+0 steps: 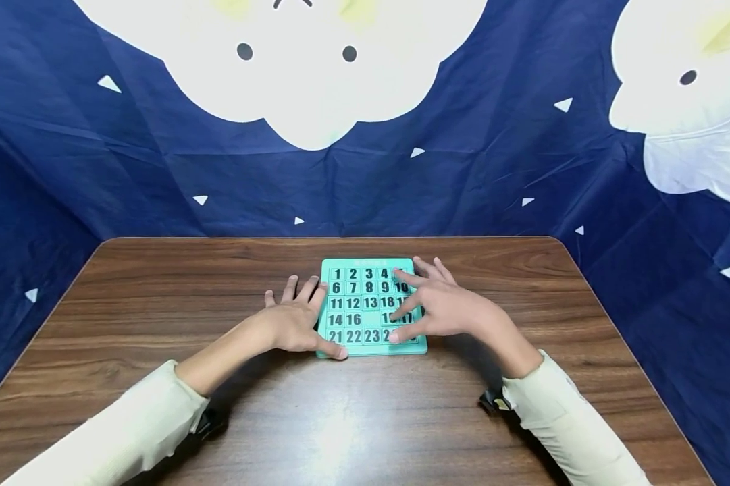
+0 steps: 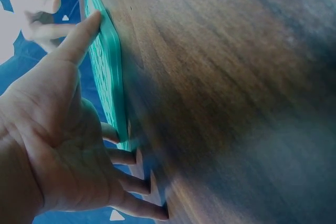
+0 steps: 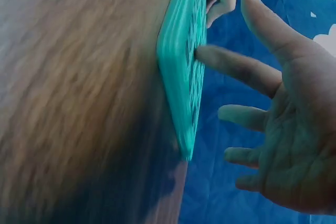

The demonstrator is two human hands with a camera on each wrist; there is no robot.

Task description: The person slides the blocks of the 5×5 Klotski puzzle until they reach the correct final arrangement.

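Note:
A turquoise sliding number puzzle (image 1: 371, 319) lies flat on the table, its black-numbered tiles in rows. One bare slot shows in the fourth row, between the 16 and the 19. My left hand (image 1: 293, 325) steadies the puzzle's left side, fingers spread and thumb on the near-left corner; the left wrist view shows that thumb (image 2: 84, 38) straight along the frame. Over the right columns reaches my right hand (image 1: 456, 309), its index fingertip at the 19 tile and several tiles partly hidden. In the right wrist view its index finger (image 3: 236, 69) meets the tile face while the others stand off.
The wooden table (image 1: 158, 290) has rounded far corners. Behind it and at both sides hangs a dark blue cloth (image 1: 231, 169) with white cloud shapes and small triangles. Pale sleeves (image 1: 121, 425) cover both forearms, with a dark strap at each wrist.

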